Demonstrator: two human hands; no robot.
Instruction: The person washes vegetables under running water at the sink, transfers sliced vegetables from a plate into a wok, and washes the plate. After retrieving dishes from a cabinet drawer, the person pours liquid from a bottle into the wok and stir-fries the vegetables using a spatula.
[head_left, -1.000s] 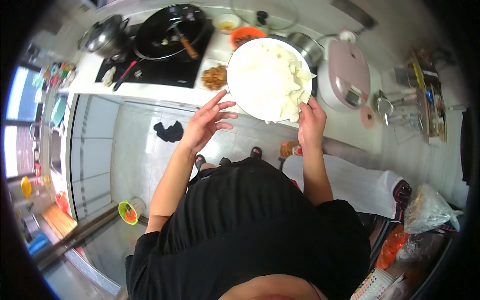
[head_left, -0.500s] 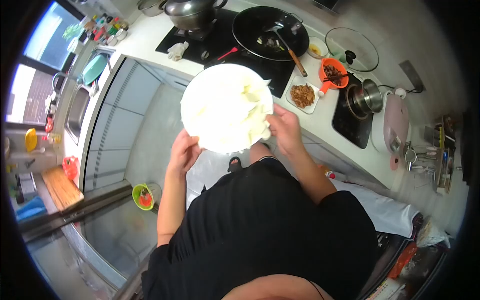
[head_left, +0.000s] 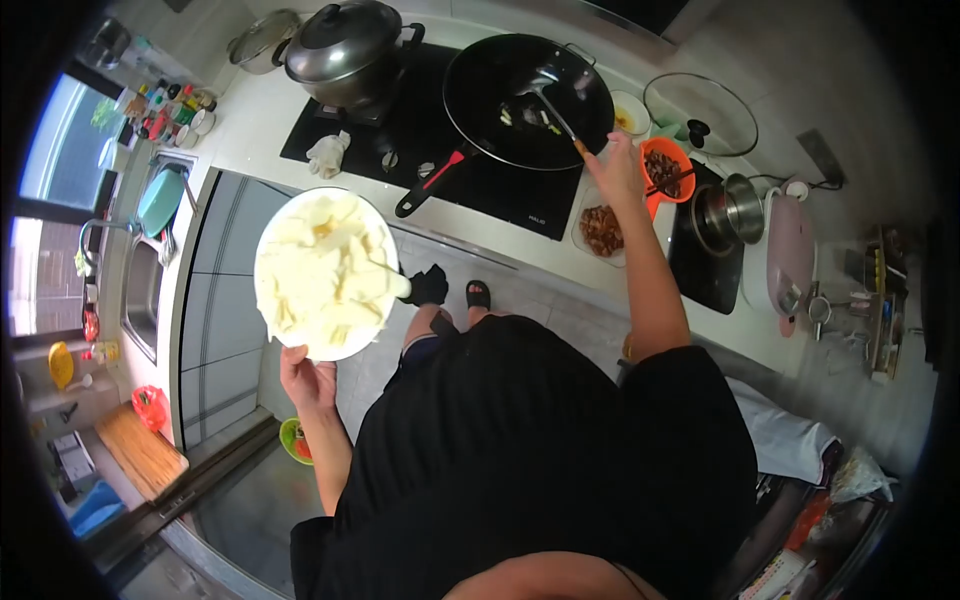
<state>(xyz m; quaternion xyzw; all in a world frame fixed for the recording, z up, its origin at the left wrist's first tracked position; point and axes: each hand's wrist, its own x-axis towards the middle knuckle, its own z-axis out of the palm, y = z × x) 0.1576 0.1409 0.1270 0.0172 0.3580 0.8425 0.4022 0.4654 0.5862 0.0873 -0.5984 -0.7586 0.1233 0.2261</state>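
Left hand (head_left: 310, 384) gripping round white plate (head_left: 377, 222), pale flat pieces (head_left: 325, 275) heaped, right hand (head_left: 617, 168) grasping spatula (head_left: 560, 117)

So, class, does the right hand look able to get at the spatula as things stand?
Probably yes: the right hand is at the spatula's wooden handle, with nothing visible between them, while the left hand holds the plate aside.

Legible print: one item. Small pale capitals (head_left: 538, 219), read as "HALIO" (spelling slightly uncertain at this size), stand near the front edge of the black, flat, glossy cooktop (head_left: 505, 192). Labels on the small multicoloured seasoning bottles (head_left: 180, 112): too small to read.
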